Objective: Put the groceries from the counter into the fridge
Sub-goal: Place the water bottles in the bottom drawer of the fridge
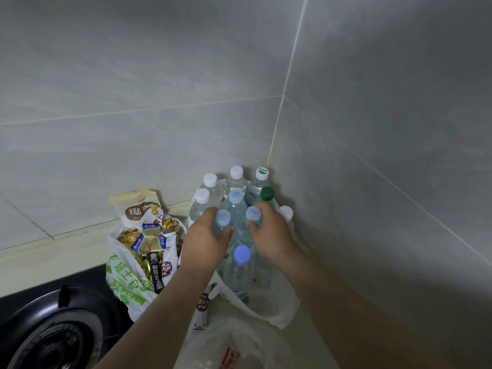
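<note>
Several clear water bottles stand upright in a thin plastic bag in the counter's corner. My left hand grips the neck of a pale-blue-capped bottle. My right hand grips the neck of another pale-blue-capped bottle beside it. A third blue-capped bottle stands nearer to me, between my wrists. White-capped bottles and a green-capped bottle stand behind. The fridge is out of view.
A white and green bag of snack packets sits left of the bottles, with a beige pouch leaning on the wall. A black gas burner lies at the lower left. Tiled walls close the corner behind and to the right.
</note>
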Tool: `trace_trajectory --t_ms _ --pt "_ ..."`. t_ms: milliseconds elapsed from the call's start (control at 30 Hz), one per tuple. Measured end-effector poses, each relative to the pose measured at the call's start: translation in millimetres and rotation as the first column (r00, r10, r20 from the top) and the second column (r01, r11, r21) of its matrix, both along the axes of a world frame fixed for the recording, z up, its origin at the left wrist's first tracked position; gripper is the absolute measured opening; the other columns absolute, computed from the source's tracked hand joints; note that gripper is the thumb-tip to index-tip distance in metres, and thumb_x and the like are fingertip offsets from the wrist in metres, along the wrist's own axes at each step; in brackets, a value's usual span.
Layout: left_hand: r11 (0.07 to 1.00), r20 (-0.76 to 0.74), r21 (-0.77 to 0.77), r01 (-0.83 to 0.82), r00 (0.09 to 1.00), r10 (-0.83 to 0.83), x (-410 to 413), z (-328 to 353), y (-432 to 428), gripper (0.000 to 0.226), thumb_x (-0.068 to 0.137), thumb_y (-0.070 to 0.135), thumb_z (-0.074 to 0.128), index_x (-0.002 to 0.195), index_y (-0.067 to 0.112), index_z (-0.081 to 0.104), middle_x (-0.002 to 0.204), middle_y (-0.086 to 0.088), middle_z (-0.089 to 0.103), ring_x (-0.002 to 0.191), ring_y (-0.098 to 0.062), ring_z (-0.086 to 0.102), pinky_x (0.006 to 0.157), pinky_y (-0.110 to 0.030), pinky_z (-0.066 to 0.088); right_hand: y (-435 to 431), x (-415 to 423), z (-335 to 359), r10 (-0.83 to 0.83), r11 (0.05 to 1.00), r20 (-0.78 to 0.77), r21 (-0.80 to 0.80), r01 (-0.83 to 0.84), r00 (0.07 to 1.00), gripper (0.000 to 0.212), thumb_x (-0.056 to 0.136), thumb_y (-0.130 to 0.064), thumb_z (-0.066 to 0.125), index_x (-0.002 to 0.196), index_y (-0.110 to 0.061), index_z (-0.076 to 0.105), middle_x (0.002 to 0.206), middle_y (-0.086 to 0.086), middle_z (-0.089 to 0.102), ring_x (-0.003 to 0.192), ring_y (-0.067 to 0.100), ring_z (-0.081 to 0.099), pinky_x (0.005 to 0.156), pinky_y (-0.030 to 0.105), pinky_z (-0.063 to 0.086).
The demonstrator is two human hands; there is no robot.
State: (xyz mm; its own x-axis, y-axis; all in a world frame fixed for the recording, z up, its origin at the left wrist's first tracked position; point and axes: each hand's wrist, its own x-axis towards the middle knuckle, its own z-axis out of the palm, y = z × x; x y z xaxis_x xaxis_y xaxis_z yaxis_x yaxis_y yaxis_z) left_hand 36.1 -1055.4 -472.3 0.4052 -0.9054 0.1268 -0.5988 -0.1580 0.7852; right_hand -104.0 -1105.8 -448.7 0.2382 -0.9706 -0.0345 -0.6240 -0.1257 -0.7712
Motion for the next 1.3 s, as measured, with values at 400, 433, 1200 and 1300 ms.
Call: trace_trajectory --t_ms 400,433,1200,1300 --pt "0.998 -0.164 0.024 -0.061 0.984 0.064 10 -6 7 0.031 0.08 0.023 0.079 0.109 0.022 0.069 0.099 0.007 0.07 0.092 -0.014 0.061 0.081 -0.029 0.049 -4 -1 4 0.07 0.997 -0.085 0.034 -0.067 0.994 0.019 0.09 -0.013 0.066 0.103 -0.021 0.054 0.097 -0.005 0.061 0.09 0.014 0.059 0.078 0.029 0.048" --pt "0.998 -0.167 0.027 -0.058 0.984 0.062 11 -5 7 0.031 0.079 0.023 0.079 0.108 0.022 0.069 0.098 0.008 0.07 0.092 -0.014 0.062 0.082 -0.029 0.05 -3 -1 3 0.069 0.997 -0.088 0.032 -0.066 0.994 0.017 0.091 -0.013 0.064 0.101 -0.021 0.053 0.096 -0.005 0.06 0.09 0.014 0.059 0.079 0.031 0.049" --pt "0.916 -0.276 -0.4 0.041 0.947 -0.163 14 114 42 0.023 0.082 0.005 0.075 0.092 0.024 0.07 0.088 0.014 0.072 0.082 -0.005 0.066 0.071 -0.016 0.054 36 -44 108 -0.038 0.983 0.585 -0.125 0.137 0.81 0.044 0.077 0.011 0.074 0.097 -0.026 0.061 0.097 -0.01 0.071 0.086 -0.006 0.067 0.074 0.011 0.05" --pt "0.897 -0.29 -0.441 0.031 0.941 -0.175 8 135 43 0.028 0.081 0.006 0.076 0.093 0.03 0.069 0.09 0.019 0.072 0.084 -0.002 0.067 0.079 -0.022 0.056 43 -50 129 -0.021 0.978 0.637 -0.148 0.148 0.77 0.041 0.075 0.012 0.074 0.097 -0.021 0.063 0.097 -0.003 0.073 0.089 0.004 0.07 0.078 0.018 0.054"
